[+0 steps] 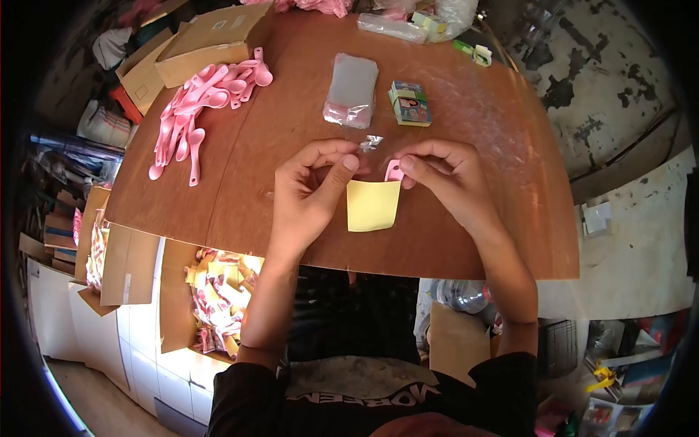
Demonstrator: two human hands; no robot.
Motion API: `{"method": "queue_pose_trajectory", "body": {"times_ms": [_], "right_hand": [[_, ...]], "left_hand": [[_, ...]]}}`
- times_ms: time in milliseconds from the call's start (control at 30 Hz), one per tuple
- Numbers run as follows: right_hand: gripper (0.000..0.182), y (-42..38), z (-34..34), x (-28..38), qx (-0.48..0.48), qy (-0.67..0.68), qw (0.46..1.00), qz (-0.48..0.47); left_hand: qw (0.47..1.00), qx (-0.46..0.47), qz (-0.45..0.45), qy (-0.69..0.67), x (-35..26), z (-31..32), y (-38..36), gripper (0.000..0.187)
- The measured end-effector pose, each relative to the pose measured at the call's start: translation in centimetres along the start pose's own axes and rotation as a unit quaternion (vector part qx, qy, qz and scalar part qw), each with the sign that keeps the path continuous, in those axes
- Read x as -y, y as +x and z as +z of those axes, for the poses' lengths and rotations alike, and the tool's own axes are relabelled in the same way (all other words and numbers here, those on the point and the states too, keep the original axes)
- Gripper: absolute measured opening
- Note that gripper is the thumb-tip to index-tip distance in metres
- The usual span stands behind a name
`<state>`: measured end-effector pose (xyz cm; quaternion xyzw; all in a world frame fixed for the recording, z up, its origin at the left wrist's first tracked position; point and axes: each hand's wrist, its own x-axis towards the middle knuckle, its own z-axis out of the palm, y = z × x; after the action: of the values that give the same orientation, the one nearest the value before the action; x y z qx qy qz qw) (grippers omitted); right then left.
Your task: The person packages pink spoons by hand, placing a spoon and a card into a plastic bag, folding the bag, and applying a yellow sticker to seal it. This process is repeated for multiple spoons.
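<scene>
My right hand (444, 175) pinches a pink piece with holes (394, 171), which looks like the handle end of a spoon. Just below it is a blank yellow card (373, 207), its top edge close to the pink piece. My left hand (309, 186) has thumb and index finger closed together at what seems to be a clear plastic bag (371, 143), seen mainly by its shine. How the bag lies around the spoon and card is hard to make out. Beyond my hands are a stack of clear bags (352, 84) and a block of printed cards (409, 103).
Pink spoons (191, 105) lie heaped at the table's left, beside a cardboard box (215, 44). Plastic wrap (397, 28) sits at the far edge. Below the near-left edge of the brown table (277, 167), an open carton (178, 291) holds many packed pieces.
</scene>
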<state>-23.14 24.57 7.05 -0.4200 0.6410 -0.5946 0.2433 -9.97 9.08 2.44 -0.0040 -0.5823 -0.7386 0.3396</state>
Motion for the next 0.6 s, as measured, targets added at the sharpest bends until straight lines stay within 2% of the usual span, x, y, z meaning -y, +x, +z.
{"method": "queue_pose_trajectory", "body": {"times_ms": [67,167,267,367,500,600], "right_hand": [[0.021,0.1,0.2,-0.4,0.005,0.015,0.999,0.037],[0.022,0.3,0.8,-2.1,-0.007,0.039,0.998,0.041],[0.022,0.4,1.4,-3.5,-0.022,0.063,0.997,0.033],[0.023,0.5,1.6,-4.5,-0.029,0.088,0.995,0.039],[0.023,0.4,1.8,-4.4,-0.043,0.11,0.992,0.046],[0.02,0.4,1.6,-4.9,-0.021,0.116,0.993,0.017]], "left_hand": [[0.997,-0.004,-0.042,0.062,0.0,-0.6,0.1,0.017],[0.994,-0.023,-0.054,0.088,0.4,-1.2,0.1,0.016],[0.987,-0.023,-0.028,0.159,0.7,-1.7,0.1,0.016],[0.981,-0.055,-0.015,0.184,1.5,-1.9,0.1,0.013],[0.984,-0.049,-0.039,0.169,1.0,-1.7,0.1,0.014],[0.985,-0.043,-0.033,0.163,1.0,-1.7,-0.1,0.016]]}}
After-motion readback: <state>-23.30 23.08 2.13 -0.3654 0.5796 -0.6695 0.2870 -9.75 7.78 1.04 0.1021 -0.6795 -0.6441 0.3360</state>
